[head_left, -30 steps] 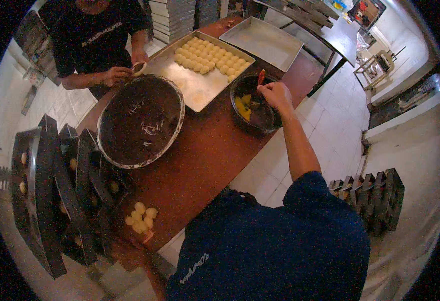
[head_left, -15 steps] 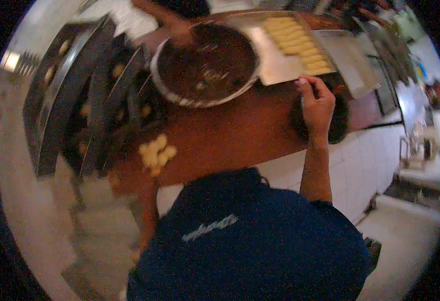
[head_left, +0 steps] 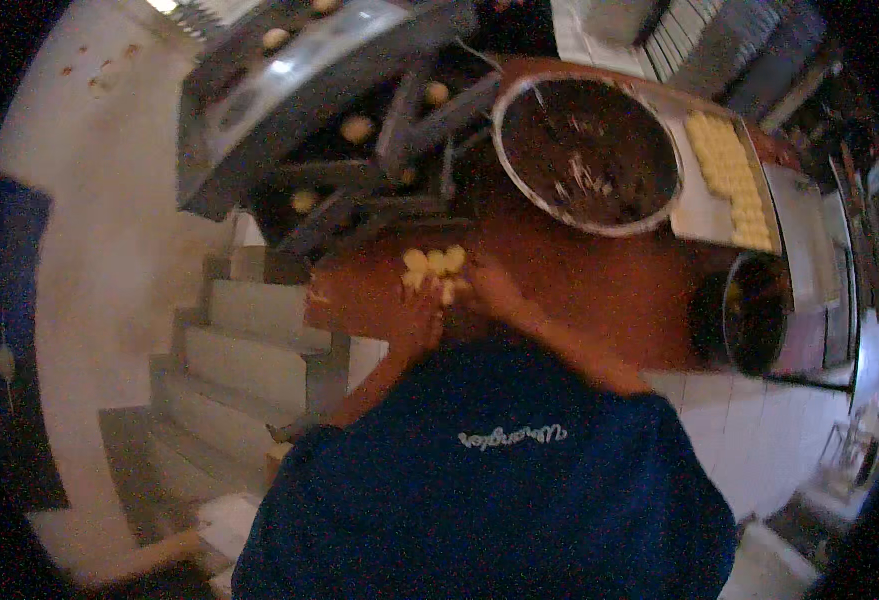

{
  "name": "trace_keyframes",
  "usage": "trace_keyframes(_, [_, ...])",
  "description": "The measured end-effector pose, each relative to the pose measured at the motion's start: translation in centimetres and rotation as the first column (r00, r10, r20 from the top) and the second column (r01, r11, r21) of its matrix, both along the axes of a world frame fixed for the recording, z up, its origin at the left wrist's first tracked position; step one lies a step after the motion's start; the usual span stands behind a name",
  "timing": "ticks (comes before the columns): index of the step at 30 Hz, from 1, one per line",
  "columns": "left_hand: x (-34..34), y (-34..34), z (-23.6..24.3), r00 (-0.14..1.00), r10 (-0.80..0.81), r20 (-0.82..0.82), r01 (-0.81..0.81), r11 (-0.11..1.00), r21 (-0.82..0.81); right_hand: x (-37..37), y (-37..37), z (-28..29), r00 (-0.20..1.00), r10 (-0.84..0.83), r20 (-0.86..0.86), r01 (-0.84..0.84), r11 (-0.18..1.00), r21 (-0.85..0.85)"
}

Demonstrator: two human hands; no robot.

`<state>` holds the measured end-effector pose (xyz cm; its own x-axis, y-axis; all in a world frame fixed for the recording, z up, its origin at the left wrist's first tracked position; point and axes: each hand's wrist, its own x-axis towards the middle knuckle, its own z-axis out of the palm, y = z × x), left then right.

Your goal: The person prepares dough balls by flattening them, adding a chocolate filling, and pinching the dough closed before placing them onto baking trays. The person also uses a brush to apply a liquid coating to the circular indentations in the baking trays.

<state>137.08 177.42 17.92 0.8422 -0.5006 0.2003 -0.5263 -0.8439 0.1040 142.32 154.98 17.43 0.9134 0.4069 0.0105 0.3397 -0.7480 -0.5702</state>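
A small pile of pale yellow dough balls [head_left: 437, 262] lies near the left end of the brown tabletop. My left hand [head_left: 415, 312] reaches into the near side of the pile, its fingers stretched out against the pieces. Close to the pile's right side is my right hand [head_left: 494, 290]; its fingers are dark and blurred, so whether they hold a piece is unclear. Beyond my right hand stands a wide round basin [head_left: 565, 222] with a dark brown mass inside. Rows of shaped yellow dough pieces [head_left: 724, 175] lie on a tray [head_left: 697, 212] to its right.
Grey metal trays or racks [head_left: 304, 90] with round pieces lean at the far left. A dark round pot [head_left: 754, 312] sits at the table's right end, near another flat tray [head_left: 804, 235]. Steps [head_left: 249, 320] are left of the table.
My right hand has left the tray of shaped pieces and come to the dough pile. My left hand now shows there too. The other person's arm over the basin is gone; my view has shifted left.
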Motion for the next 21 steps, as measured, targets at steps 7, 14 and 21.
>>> trace_keyframes(7, [-2.5,-3.6,4.2,0.99,-0.122,-0.077,0.06,0.836,-0.546,-7.3,-8.7,8.5,0.86,-0.302,-0.411,0.499,0.66,0.561])
trace_keyframes(14, [1.2,-11.5,12.0,0.683,-0.298,-0.667,-0.517,0.448,-0.73,-6.0,-9.6,20.3,0.993,-0.062,-0.097,0.102,0.866,0.489])
trace_keyframes(21, [2.1,-13.6,-4.2,0.807,-0.47,-0.358,0.38,0.877,-0.294,6.0,-26.4,9.7,0.945,-0.271,0.184,0.323,0.676,-0.663])
